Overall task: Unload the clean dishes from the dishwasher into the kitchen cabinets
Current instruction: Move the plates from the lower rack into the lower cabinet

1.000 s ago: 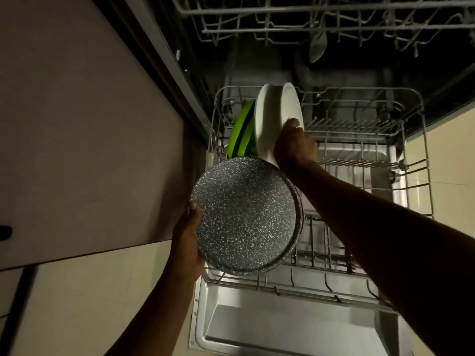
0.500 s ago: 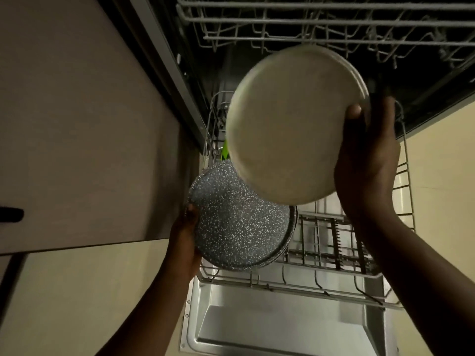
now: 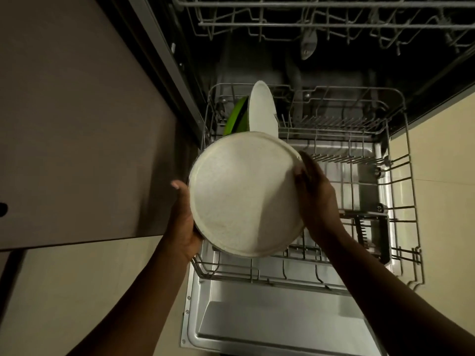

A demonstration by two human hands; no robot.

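Note:
A cream round plate [image 3: 244, 194] lies flat over the lower rack [image 3: 401, 191], held between both hands. My left hand [image 3: 182, 222] grips its left rim from below, thumb up along the edge. My right hand [image 3: 316, 199] holds the right rim, fingers curled along it. The grey speckled plate from before is hidden under the cream one. At the rack's back left stand a white plate [image 3: 262, 109] and a green plate [image 3: 236, 116] on edge.
The dishwasher door [image 3: 277, 325] lies open below the rack. The upper rack [image 3: 321, 19] hangs above, with a spoon [image 3: 308, 46] poking down. A cabinet front [image 3: 77, 124] is at the left. A dark cutlery holder [image 3: 370, 229] sits in the rack's right side.
My right hand lifted the cream plate out of the rack and lowered it onto the speckled plate in my left hand. One white plate stays standing.

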